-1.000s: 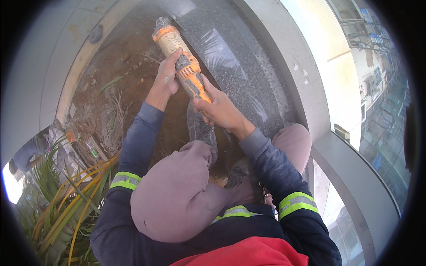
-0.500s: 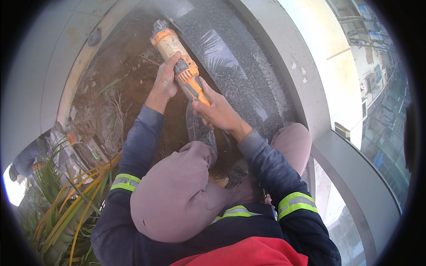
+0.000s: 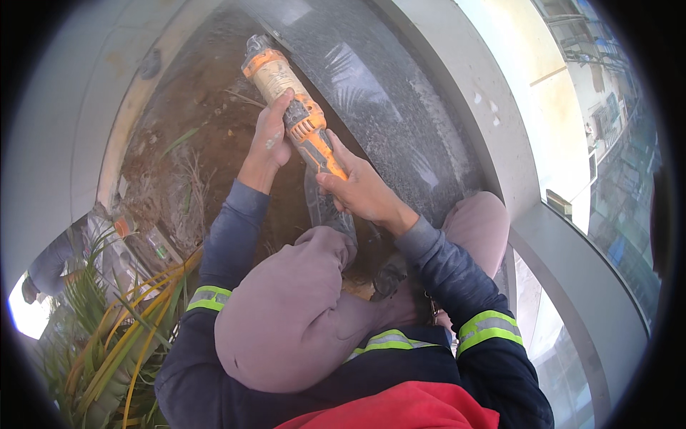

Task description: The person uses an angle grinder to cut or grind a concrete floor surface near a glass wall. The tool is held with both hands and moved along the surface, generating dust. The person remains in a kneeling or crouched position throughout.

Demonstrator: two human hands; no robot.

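Observation:
Both my hands hold an orange and black angle grinder (image 3: 289, 96), tilted with its metal head toward the far left. Near its middle, my left hand (image 3: 270, 136) is wrapped round the body, thumb along the top. My right hand (image 3: 366, 184) grips the rear handle, its fingers closed beneath. The grinder's head lies at the left edge of a dark speckled stone slab (image 3: 379, 100), beside bare brown soil (image 3: 207, 114). Dust hazes the far end, and the disc itself cannot be made out.
A pale curved wall (image 3: 64, 107) bounds the left, and a light ledge (image 3: 493, 129) the right. Long green and yellow leaves (image 3: 114, 336) crowd the lower left. Beyond them a person in dark clothing (image 3: 53, 261) shows partly. Glass and buildings lie past the right ledge.
The view has shifted slightly, and the dust around the far end looks thicker. My hands keep the same hold on the angle grinder, whose head stays by the slab's edge.

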